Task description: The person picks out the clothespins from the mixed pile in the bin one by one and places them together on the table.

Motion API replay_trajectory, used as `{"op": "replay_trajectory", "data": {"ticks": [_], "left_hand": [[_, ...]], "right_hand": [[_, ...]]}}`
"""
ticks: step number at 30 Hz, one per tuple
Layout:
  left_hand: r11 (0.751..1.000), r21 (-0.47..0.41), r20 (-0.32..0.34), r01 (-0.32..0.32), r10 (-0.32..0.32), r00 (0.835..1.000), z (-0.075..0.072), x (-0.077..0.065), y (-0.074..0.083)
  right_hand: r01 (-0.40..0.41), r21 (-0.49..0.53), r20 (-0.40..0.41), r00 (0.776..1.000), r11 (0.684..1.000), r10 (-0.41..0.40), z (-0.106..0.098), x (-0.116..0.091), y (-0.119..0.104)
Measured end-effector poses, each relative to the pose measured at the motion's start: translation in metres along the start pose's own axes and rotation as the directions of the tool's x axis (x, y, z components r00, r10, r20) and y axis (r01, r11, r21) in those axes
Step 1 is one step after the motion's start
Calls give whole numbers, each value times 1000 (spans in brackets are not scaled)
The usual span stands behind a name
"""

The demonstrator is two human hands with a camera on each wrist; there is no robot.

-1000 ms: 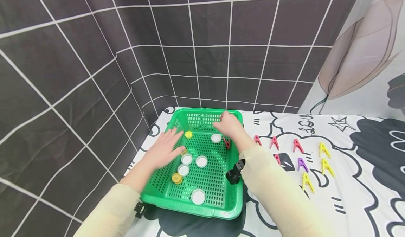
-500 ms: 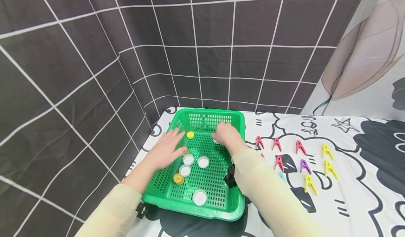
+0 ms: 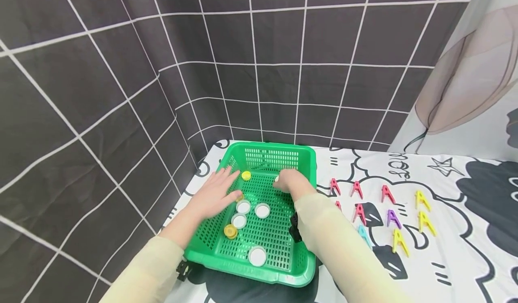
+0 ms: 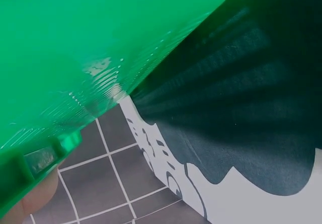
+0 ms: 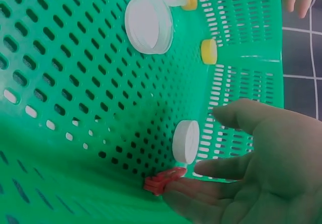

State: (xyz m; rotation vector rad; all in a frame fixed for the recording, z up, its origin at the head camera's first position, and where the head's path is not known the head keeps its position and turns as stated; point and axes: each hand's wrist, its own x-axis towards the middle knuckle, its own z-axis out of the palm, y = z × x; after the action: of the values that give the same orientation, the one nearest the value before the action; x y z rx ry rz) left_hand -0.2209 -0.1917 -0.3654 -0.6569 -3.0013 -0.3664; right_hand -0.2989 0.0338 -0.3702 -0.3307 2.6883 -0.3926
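My right hand (image 3: 292, 181) reaches into the green basket (image 3: 251, 272) near its far right side. In the right wrist view its fingertips touch a red clothespin (image 5: 163, 180) lying by the basket wall, while the thumb stands apart. A white bottle cap (image 5: 186, 142) is right beside the fingers; the hand largely hides it in the head view. My left hand (image 3: 213, 195) lies with straight, spread fingers over the basket's left rim. Its thumb points inward above a yellow cap (image 3: 240, 198).
Several white caps (image 3: 262, 210) and yellow caps (image 3: 230, 231) lie on the basket floor. To the right, red clothespins (image 3: 387, 194), yellow clothespins (image 3: 426, 223), a purple clothespin (image 3: 393, 219) and a blue clothespin (image 3: 364, 235) lie on the patterned cloth. Dark tiled-print walls (image 3: 275, 82) stand behind and left.
My right hand has moved from the basket's far right edge down into the basket, covering the red clothespin and most of the white cap. The left hand stays on the rim.
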Motion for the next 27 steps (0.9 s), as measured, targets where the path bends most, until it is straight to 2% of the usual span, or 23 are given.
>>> {"op": "replay_trajectory", "data": {"ticks": [8, 14, 18, 27], "left_hand": [[1000, 1, 11, 22, -22, 1000, 1, -2, 0], [1000, -2, 8, 14, -14, 1000, -1, -1, 2], [1000, -3, 7, 10, -10, 1000, -1, -1, 3], [1000, -13, -1, 3, -3, 1000, -1, -1, 2]], "right_hand": [[53, 2, 44, 998, 999, -53, 6, 4, 0], [26, -40, 4, 1000, 999, -26, 7, 7, 2], [8, -90, 36, 999, 996, -5, 7, 8, 2], [4, -102, 115, 993, 995, 8, 11, 10, 1]]}}
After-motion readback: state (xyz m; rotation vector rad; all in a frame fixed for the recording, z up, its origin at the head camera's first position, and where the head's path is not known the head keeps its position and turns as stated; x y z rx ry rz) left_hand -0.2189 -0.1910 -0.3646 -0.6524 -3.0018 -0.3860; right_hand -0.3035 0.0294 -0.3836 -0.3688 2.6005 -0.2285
